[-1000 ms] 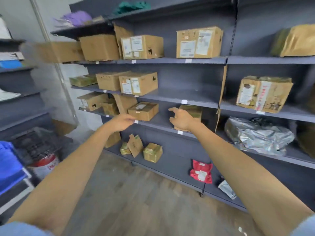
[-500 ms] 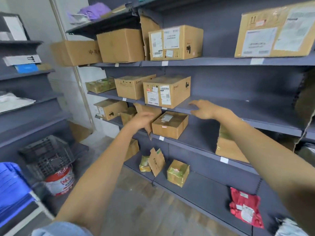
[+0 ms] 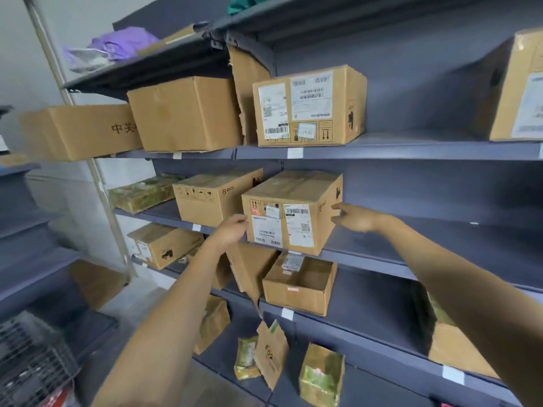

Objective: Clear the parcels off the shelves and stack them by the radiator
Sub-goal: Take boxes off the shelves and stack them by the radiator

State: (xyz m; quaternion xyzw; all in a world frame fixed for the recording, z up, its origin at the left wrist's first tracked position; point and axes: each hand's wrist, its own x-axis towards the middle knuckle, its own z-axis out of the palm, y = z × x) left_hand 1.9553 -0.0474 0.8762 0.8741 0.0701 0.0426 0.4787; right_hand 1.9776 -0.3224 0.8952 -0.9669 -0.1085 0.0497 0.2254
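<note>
A brown cardboard parcel (image 3: pixel 291 212) with white shipping labels sits at the front edge of the middle grey shelf (image 3: pixel 411 257). My left hand (image 3: pixel 232 230) lies against its left side, fingers spread. At the parcel's right face my right hand (image 3: pixel 354 220) touches it with extended fingertips. The parcel rests on the shelf between both hands. A plain brown box (image 3: pixel 211 198) stands just left of it, close to my left hand.
Above are a labelled box (image 3: pixel 305 107) and larger plain boxes (image 3: pixel 185 113). Under the parcel sits an open-topped box (image 3: pixel 296 286). Small gold-taped parcels (image 3: pixel 321 374) lie on the bottom shelf. A green-taped parcel (image 3: pixel 141 192) is at left, a black crate (image 3: pixel 32 356) on the floor.
I have stepped closer and looked up. Both hands rose from the lower shelf to either side of the labelled parcel on the middle shelf.
</note>
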